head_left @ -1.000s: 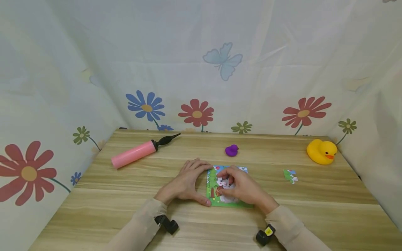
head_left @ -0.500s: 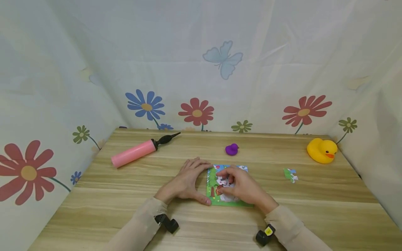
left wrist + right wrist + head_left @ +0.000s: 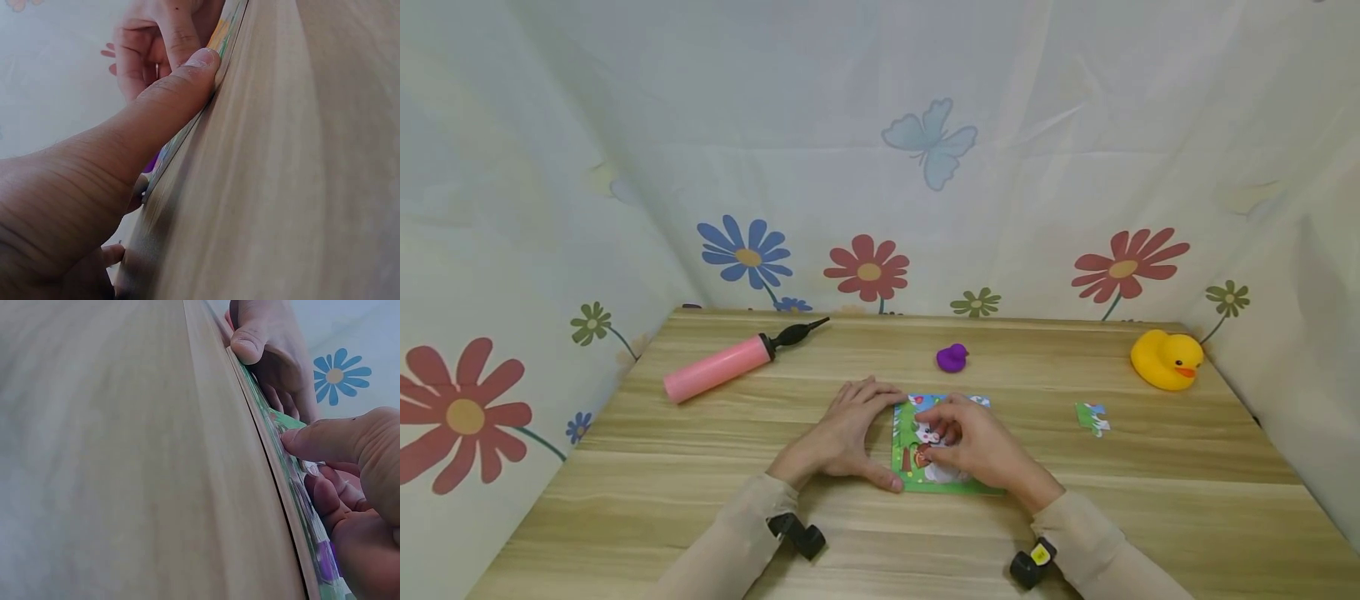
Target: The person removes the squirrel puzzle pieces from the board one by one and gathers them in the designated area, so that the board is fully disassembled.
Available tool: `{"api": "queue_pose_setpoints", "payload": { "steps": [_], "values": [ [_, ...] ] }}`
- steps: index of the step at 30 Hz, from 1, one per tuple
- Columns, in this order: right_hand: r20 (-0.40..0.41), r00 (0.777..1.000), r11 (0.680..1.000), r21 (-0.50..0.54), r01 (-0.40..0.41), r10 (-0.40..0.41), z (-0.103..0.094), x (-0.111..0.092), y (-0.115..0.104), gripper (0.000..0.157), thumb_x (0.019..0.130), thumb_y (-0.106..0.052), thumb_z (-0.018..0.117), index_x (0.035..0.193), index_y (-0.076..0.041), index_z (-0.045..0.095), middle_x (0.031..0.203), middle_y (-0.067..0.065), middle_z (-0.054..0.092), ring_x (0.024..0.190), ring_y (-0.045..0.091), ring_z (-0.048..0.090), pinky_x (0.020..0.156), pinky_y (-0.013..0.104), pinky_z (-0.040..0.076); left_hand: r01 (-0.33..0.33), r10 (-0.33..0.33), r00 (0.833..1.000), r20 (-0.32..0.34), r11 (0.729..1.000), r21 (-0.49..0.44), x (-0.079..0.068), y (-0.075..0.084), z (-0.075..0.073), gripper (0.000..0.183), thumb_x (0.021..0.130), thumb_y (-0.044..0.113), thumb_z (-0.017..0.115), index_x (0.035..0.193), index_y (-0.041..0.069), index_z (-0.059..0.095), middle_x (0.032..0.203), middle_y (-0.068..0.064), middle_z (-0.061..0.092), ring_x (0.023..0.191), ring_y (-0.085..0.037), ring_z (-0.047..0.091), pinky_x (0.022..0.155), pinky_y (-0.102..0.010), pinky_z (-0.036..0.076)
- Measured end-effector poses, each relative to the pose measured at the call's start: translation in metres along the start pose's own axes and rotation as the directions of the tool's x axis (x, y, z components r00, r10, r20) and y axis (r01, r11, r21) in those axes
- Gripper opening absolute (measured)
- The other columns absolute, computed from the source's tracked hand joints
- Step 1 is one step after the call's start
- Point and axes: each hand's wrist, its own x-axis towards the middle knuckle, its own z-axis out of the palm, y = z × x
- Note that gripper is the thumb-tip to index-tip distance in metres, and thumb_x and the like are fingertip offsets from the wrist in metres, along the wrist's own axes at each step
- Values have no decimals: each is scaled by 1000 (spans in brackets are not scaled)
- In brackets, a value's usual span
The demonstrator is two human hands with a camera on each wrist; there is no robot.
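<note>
A jigsaw puzzle with a cartoon animal on green lies flat on the table, partly hidden under both hands. My left hand spans its left edge, fingers and thumb extended. The thumb rests on the near left corner, and the index fingertip reaches the far left corner. Over the middle of the picture bends my right hand, thumb and fingers curled. In the right wrist view, a tilted puzzle piece shows between its thumb and fingers; most of that piece is hidden.
One loose puzzle piece lies on the table to the right. Behind the puzzle sits a small purple duck. A larger yellow duck stands at the far right, and a pink hand pump lies at the back left.
</note>
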Motion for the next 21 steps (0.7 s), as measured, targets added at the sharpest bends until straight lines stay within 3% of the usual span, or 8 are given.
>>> {"api": "queue_pose_setpoints", "payload": {
  "steps": [12, 21],
  "values": [
    [12, 1000, 1000, -12, -2, 2, 0, 1, 2, 48, 91, -16, 95, 134, -3, 78, 105, 0, 64, 91, 16, 64, 79, 25, 59, 19, -19, 1000, 12, 1000, 2, 0, 2, -1, 124, 69, 75, 97, 169, 21, 47, 172, -2, 42, 168, -42, 22, 138, -67, 6],
    [22, 1000, 999, -36, -3, 4, -1, 2, 2, 43, 95, -12, 91, 134, -3, 78, 104, 1, 61, 90, 15, 63, 76, 23, 58, 22, -22, 1000, 18, 1000, 0, 0, 3, -1, 124, 70, 72, 99, 169, 19, 47, 174, -3, 41, 169, -44, 19, 138, -68, 5]
  ]
}}
